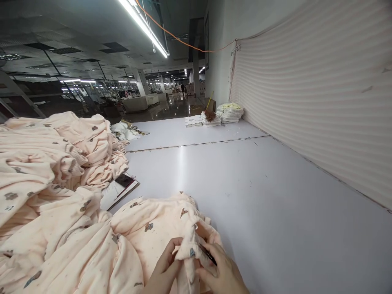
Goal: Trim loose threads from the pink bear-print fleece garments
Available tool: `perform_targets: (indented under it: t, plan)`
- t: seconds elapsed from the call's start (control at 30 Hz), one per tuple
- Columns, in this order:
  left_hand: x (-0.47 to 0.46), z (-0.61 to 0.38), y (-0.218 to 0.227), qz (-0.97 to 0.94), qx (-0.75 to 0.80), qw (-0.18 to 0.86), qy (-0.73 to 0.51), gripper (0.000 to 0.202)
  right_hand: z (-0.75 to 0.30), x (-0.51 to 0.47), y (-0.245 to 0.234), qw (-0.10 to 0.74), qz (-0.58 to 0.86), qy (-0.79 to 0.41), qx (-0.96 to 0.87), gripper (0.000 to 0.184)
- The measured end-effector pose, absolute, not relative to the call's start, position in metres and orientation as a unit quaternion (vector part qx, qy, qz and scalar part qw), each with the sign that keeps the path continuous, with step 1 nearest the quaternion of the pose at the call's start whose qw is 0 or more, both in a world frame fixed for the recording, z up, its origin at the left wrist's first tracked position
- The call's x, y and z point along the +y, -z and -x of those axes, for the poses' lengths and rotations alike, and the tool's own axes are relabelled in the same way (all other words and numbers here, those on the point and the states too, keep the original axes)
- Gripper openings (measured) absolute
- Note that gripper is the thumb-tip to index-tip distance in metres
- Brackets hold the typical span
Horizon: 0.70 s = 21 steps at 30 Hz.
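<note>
A soft peach garment (165, 220) with small printed figures lies bunched at the near edge of the table. My left hand (165, 267) is closed on a fold of it, thumb and fingers pinching the cloth. On the other side of that fold, my right hand (222, 267) is closed around a slim black tool (208, 254). The tool's tip is hidden by the cloth, so its exact kind does not show. The fingers of my right hand also touch the garment.
A large heap of matching peach garments (55, 155) covers the left side. By it lie a clipboard with paper (114, 194) and a dark phone-like object (124, 180). White folded stacks (229, 113) stand at the back of the pale table (275, 204). A striped cloth sheet (312, 90) hangs along the right.
</note>
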<state>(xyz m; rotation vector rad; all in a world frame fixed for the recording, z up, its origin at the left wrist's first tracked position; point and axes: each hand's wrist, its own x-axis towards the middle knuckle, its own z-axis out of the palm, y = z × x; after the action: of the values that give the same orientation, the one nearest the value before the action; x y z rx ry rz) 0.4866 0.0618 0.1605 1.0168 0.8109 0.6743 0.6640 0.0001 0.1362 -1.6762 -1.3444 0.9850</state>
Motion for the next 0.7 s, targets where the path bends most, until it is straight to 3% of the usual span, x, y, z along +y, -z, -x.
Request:
perform_targets:
  t: [0.13,0.4,0.47,0.53,0.63,0.7]
  plan:
    - [0.061,-0.488,-0.163,-0.373,0.378,0.79,-0.307,0.027,-0.66,0.007,-0.148,0.43,0.617,-0.359,-0.552,0.026]
    - [0.061,-0.485,-0.162,-0.351,0.367,0.803,-0.312,0.024,-0.657,0.016,-0.167,0.408,0.614,-0.337,-0.586,0.02]
    - [0.061,-0.482,-0.162,-0.379,0.371,0.783,-0.325,0.033,-0.655,0.011,-0.156,0.412,0.628,-0.324,-0.575,0.02]
    - [0.062,-0.478,-0.164,-0.471,0.394,0.709,-0.346,0.041,-0.653,0.005,-0.142,0.393,0.655,-0.286,-0.579,0.032]
    - [0.065,-0.474,-0.168,-0.593,0.425,0.606,-0.318,0.026,-0.648,0.004,-0.125,0.369,0.693,-0.19,-0.59,0.023]
    - [0.066,-0.474,-0.169,-0.562,0.434,0.646,-0.281,0.024,-0.647,0.008,-0.122,0.391,0.702,-0.143,-0.578,0.018]
